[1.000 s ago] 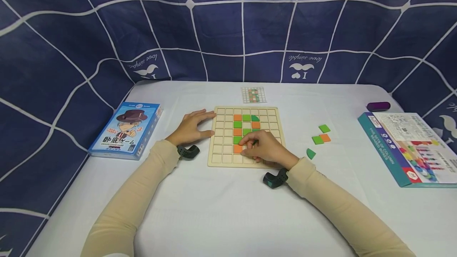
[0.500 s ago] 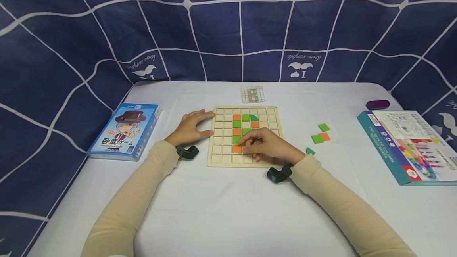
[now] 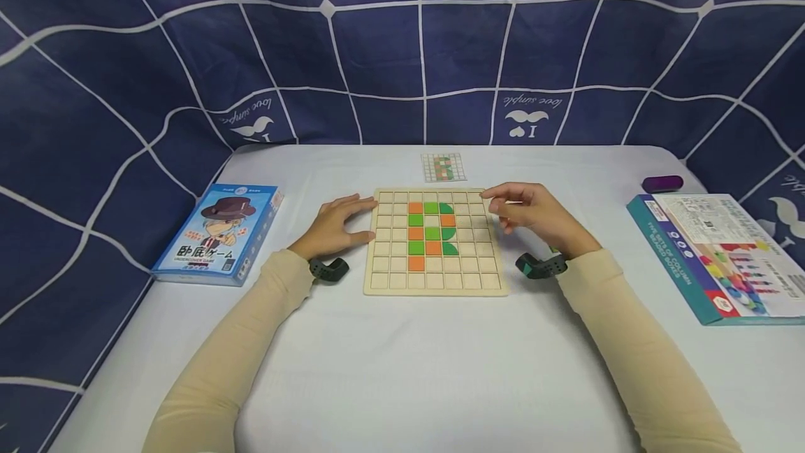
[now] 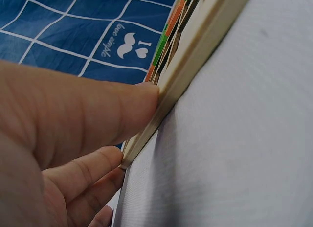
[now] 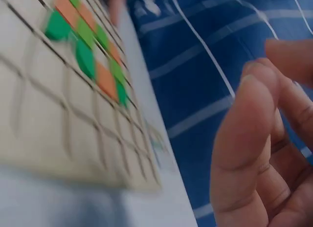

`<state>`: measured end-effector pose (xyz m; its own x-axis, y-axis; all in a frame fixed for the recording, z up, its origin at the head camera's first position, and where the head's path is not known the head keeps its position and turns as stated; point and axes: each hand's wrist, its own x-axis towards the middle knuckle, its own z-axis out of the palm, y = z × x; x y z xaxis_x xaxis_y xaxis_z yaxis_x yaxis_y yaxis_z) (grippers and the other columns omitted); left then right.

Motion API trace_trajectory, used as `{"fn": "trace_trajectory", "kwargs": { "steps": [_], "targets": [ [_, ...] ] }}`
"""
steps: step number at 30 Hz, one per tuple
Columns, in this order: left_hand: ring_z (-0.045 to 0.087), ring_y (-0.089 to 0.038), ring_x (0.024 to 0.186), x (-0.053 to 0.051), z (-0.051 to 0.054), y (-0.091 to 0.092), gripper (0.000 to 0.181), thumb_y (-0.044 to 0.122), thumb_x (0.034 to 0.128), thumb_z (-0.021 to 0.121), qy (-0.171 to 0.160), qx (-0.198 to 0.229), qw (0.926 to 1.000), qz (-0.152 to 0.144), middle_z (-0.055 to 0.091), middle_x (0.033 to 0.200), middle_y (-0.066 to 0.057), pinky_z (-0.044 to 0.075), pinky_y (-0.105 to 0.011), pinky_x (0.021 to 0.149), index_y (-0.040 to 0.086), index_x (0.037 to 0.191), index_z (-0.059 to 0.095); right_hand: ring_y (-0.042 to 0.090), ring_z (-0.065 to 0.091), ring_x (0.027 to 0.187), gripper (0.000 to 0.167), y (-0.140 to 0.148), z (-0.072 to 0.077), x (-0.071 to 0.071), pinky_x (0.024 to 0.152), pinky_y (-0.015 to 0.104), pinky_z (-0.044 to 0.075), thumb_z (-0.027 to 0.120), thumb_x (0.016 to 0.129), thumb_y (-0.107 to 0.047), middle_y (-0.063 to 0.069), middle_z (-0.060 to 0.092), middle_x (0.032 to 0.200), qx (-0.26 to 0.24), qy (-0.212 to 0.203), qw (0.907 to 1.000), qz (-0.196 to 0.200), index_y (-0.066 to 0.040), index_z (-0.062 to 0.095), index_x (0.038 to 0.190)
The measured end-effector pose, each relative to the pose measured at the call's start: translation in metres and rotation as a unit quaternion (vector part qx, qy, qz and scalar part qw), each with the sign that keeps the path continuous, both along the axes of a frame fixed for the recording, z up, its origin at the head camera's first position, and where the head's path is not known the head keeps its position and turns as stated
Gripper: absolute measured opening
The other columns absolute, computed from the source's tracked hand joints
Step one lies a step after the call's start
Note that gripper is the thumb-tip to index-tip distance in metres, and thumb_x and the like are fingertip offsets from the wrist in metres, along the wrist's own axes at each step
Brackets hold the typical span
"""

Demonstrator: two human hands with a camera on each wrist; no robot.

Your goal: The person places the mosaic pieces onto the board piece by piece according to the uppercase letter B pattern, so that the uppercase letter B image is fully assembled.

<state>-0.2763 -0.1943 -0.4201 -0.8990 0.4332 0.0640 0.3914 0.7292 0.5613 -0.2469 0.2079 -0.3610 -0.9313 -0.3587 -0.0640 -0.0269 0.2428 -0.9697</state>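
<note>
A wooden grid board (image 3: 472, 282) lies mid-table, with orange and green tiles (image 3: 416, 233) set in its cells. Square tiles form a column at left, and green curved pieces (image 3: 448, 234) sit to the right of it. My left hand (image 3: 333, 226) rests against the board's left edge, thumb and fingers extended; the left wrist view shows the thumb (image 4: 112, 109) touching the wooden side. Just past the board's right edge, my right hand (image 3: 534, 215) is raised, fingers loosely bent. Nothing shows between its fingertips in the right wrist view.
Behind the board lies a small pattern card (image 3: 443, 167). A blue game box (image 3: 220, 233) stands at left. To the right are a teal-edged box (image 3: 723, 257) and a purple case (image 3: 662, 184). A dark blue grid cloth (image 3: 390, 47) hangs behind the table.
My right hand has lifted off the board and moved right, uncovering an orange tile and a green curved piece in the fourth tile row. It now hides the loose tiles. My left hand stays put.
</note>
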Motion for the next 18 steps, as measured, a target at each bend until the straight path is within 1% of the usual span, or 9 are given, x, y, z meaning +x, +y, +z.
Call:
{"fn": "trace_trajectory", "kwargs": {
  "steps": [2, 4, 5, 7, 9, 12, 14, 16, 18],
  "targets": [
    [0.029, -0.037, 0.162, 0.0, 0.0, 0.0, 0.071, 0.03, 0.0968, 0.078, 0.0, 0.0, 1.0, 0.0, 0.047, 0.168, -0.013, 0.014, -0.058, 0.13, 0.008, 0.16, 0.054, 0.014, 0.061, 0.076, 0.021, 0.015, 0.005, -0.002, 0.071, 0.026, 0.059, 0.072, 0.105, -0.011, 0.003, 0.066, 0.095, 0.009, -0.002, 0.9996, -0.028, -0.012, 0.076, 0.126],
    [0.029, -0.037, 0.162, 0.001, 0.0, 0.0, 0.071, 0.03, 0.0967, 0.078, 0.0, 0.0, 1.0, 0.0, 0.047, 0.168, -0.013, 0.014, -0.058, 0.13, 0.007, 0.16, 0.053, 0.014, 0.062, 0.077, 0.017, 0.031, 0.008, -0.003, 0.074, 0.025, 0.06, 0.072, 0.106, -0.015, -0.001, 0.066, 0.096, 0.02, -0.007, 0.9984, -0.053, -0.026, 0.078, 0.118],
    [0.028, -0.037, 0.162, 0.0, 0.0, 0.0, 0.071, 0.03, 0.0967, 0.078, 0.001, 0.0, 1.0, -0.001, 0.047, 0.168, -0.013, 0.015, -0.058, 0.13, 0.007, 0.16, 0.053, 0.014, 0.063, 0.078, 0.017, 0.039, 0.009, -0.003, 0.075, 0.025, 0.06, 0.071, 0.107, -0.017, -0.003, 0.067, 0.098, 0.026, -0.009, 0.9976, -0.064, -0.03, 0.078, 0.115],
    [0.029, -0.037, 0.162, 0.0, 0.0, 0.0, 0.071, 0.029, 0.0965, 0.078, 0.001, 0.001, 1.0, -0.001, 0.047, 0.168, -0.013, 0.015, -0.059, 0.13, 0.007, 0.16, 0.054, 0.014, 0.064, 0.079, 0.019, 0.055, 0.01, -0.004, 0.078, 0.024, 0.06, 0.069, 0.109, -0.019, -0.007, 0.07, 0.098, 0.032, -0.013, 0.9962, -0.08, -0.035, 0.078, 0.112],
    [0.029, -0.037, 0.162, 0.0, 0.0, 0.0, 0.071, 0.029, 0.0965, 0.078, 0.001, 0.002, 1.0, -0.002, 0.047, 0.168, -0.014, 0.015, -0.059, 0.13, 0.007, 0.159, 0.054, 0.014, 0.065, 0.08, 0.022, 0.071, 0.008, -0.004, 0.08, 0.023, 0.06, 0.067, 0.11, -0.018, -0.009, 0.072, 0.1, 0.02, -0.017, 0.9957, -0.089, -0.036, 0.079, 0.11],
    [0.029, -0.037, 0.162, 0.0, 0.0, -0.001, 0.071, 0.029, 0.0964, 0.078, 0.002, 0.004, 1.0, -0.001, 0.047, 0.168, -0.014, 0.015, -0.059, 0.13, 0.007, 0.159, 0.054, 0.014, 0.067, 0.08, 0.027, 0.091, 0.005, -0.003, 0.079, 0.02, 0.06, 0.064, 0.11, -0.011, -0.007, 0.074, 0.1, -0.039, -0.033, 0.9943, -0.094, -0.031, 0.082, 0.111],
    [0.029, -0.037, 0.162, 0.0, 0.0, -0.001, 0.071, 0.029, 0.0964, 0.078, 0.001, 0.005, 1.0, 0.0, 0.047, 0.168, -0.014, 0.015, -0.059, 0.13, 0.007, 0.159, 0.054, 0.013, 0.067, 0.079, 0.03, 0.103, 0.002, -0.003, 0.076, 0.02, 0.061, 0.062, 0.11, -0.006, -0.004, 0.075, 0.1, -0.084, -0.048, 0.9908, -0.094, -0.027, 0.084, 0.111],
    [0.029, -0.037, 0.162, 0.0, 0.0, -0.001, 0.07, 0.029, 0.0963, 0.078, 0.001, 0.006, 1.0, 0.0, 0.047, 0.168, -0.014, 0.014, -0.059, 0.13, 0.007, 0.159, 0.055, 0.013, 0.067, 0.079, 0.034, 0.112, -0.001, -0.003, 0.074, 0.019, 0.061, 0.059, 0.11, -0.002, -0.002, 0.075, 0.101, -0.118, -0.068, 0.9863, -0.093, -0.024, 0.084, 0.111],
    [0.029, -0.037, 0.162, 0.0, 0.0, -0.001, 0.07, 0.029, 0.0963, 0.079, 0.0, 0.006, 1.0, 0.0, 0.047, 0.168, -0.014, 0.015, -0.059, 0.13, 0.007, 0.159, 0.055, 0.013, 0.066, 0.079, 0.037, 0.12, -0.004, -0.004, 0.073, 0.019, 0.061, 0.057, 0.111, 0.0, -0.002, 0.075, 0.101, -0.129, -0.09, 0.9831, -0.095, -0.025, 0.084, 0.109]
  ]
}}
